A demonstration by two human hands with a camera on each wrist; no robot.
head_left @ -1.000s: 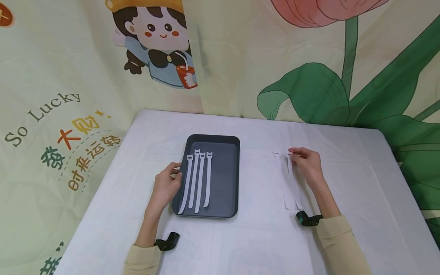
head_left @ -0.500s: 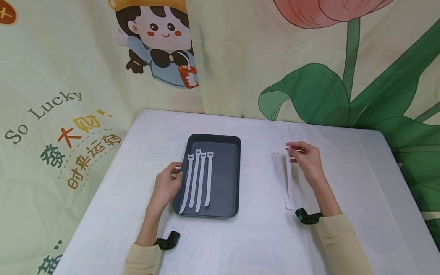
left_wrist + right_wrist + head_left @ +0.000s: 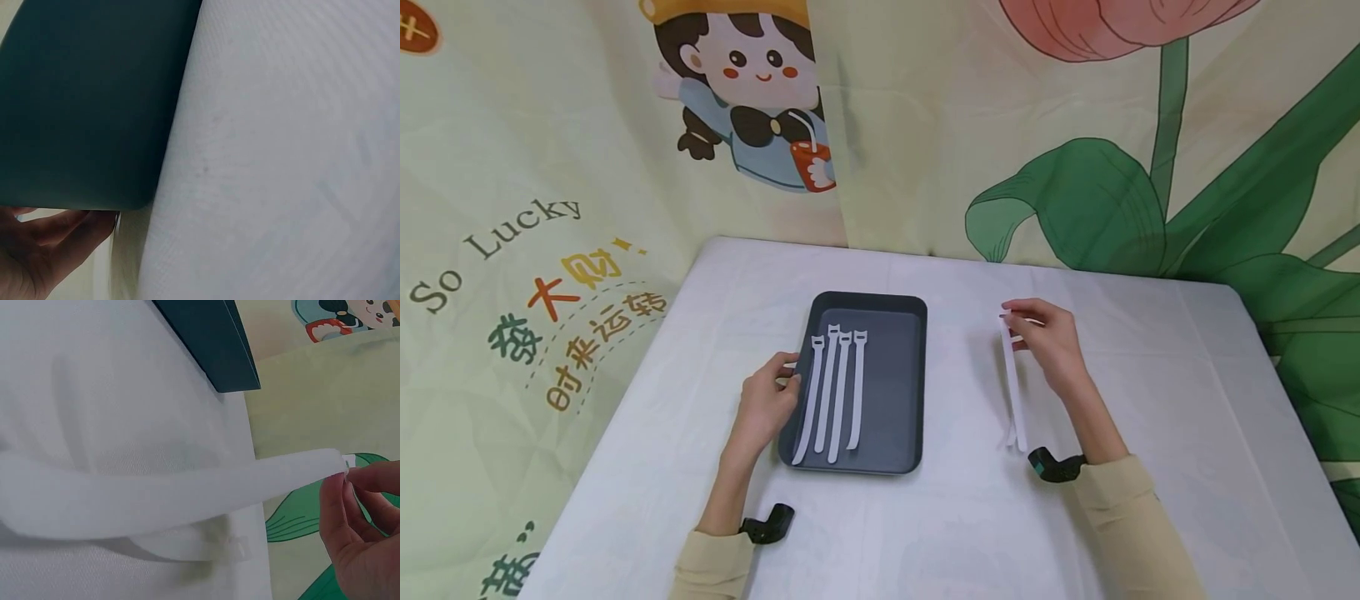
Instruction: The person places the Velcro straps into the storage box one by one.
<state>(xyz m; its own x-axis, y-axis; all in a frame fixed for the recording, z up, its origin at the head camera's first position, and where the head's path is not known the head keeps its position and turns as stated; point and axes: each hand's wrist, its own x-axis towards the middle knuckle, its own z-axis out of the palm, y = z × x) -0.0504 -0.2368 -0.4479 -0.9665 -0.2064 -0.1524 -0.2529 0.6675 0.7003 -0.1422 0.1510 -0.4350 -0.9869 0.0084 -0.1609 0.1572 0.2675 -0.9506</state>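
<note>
In the head view my right hand [image 3: 1047, 343] pinches the slotted head end of a white hook-and-loop cable tie [image 3: 1012, 387] between thumb and fingers. The strap hangs down at a slant over the table; the right wrist view shows its broad flat side. A second white cable tie [image 3: 181, 544] lies on the cloth beneath it, mostly hidden. My left hand [image 3: 767, 400] grips the left rim of a dark grey rectangular tray [image 3: 887, 392], its fingers against the outer wall in the left wrist view. Several white cable ties [image 3: 838, 396] lie side by side in the tray's left half.
A white cloth covers the table [image 3: 955, 517]. Behind it hangs a printed backdrop [image 3: 895, 167] with a cartoon figure and a tulip. Black wrist cameras [image 3: 1056, 465] sit on both wrists, at the beige sleeves.
My right hand has lifted the cable tie's head end and carried it left and slightly away, over the other tie. My left hand stays at the tray, which has not visibly moved.
</note>
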